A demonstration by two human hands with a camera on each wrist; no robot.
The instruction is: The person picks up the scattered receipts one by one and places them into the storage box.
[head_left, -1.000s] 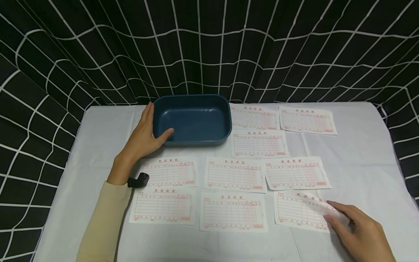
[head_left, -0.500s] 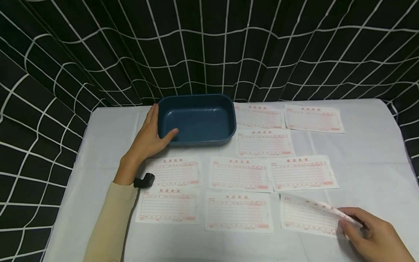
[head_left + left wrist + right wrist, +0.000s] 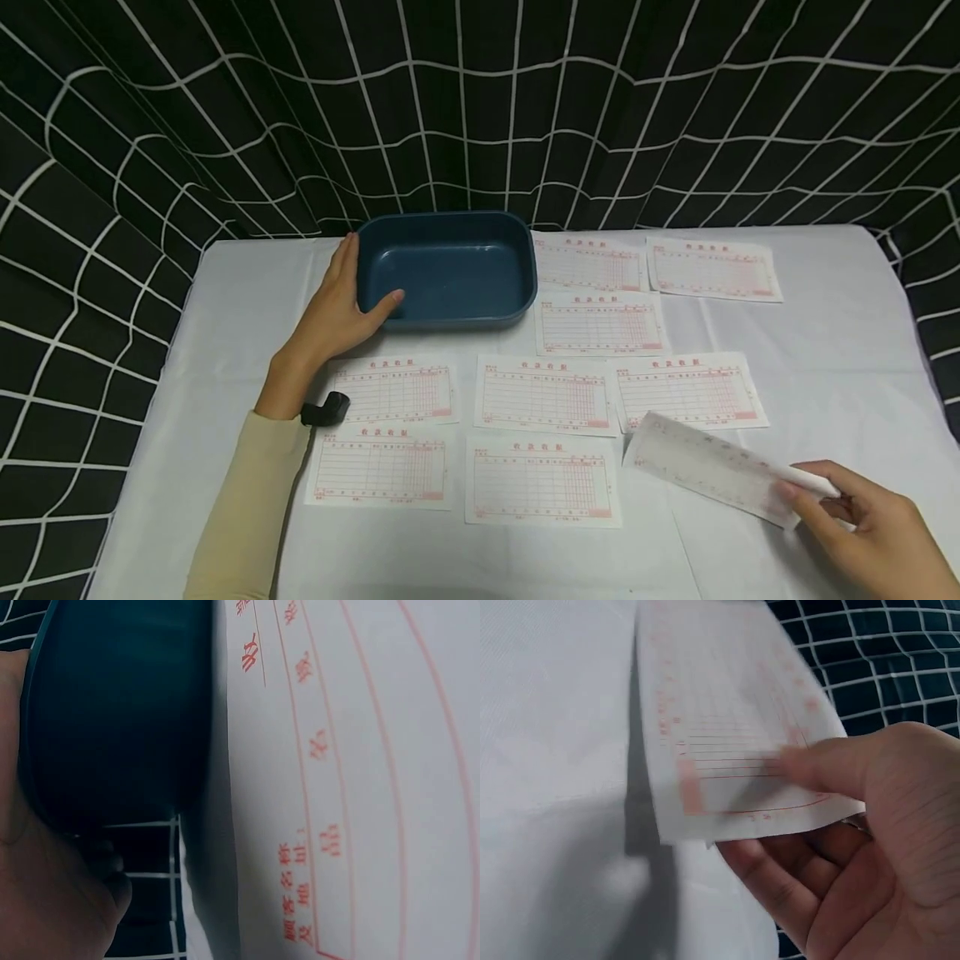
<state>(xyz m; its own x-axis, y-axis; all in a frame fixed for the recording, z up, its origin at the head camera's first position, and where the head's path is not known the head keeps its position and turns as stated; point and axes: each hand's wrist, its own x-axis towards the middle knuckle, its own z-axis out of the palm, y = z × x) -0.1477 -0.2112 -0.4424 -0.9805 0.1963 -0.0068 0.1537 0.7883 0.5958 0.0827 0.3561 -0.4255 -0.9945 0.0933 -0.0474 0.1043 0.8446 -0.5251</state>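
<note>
My right hand pinches the right end of a receipt slip between thumb and fingers. The paper is tilted up, its pale back facing the head camera; the right wrist view shows its red-printed face. My left hand holds the left front corner of a dark blue plastic box, thumb over the rim and fingers along the outer left wall. Inside, the box shows a bare floor. In the left wrist view, a printed receipt lies close beside the box.
Several more receipts lie on the white cloth, among them one in the front middle, one at the front left and one at the back right. A black curtain with white grid lines hangs behind the table.
The right hand has lifted the front right receipt off the cloth, turning its back toward the head camera. The left hand stays on the box.
</note>
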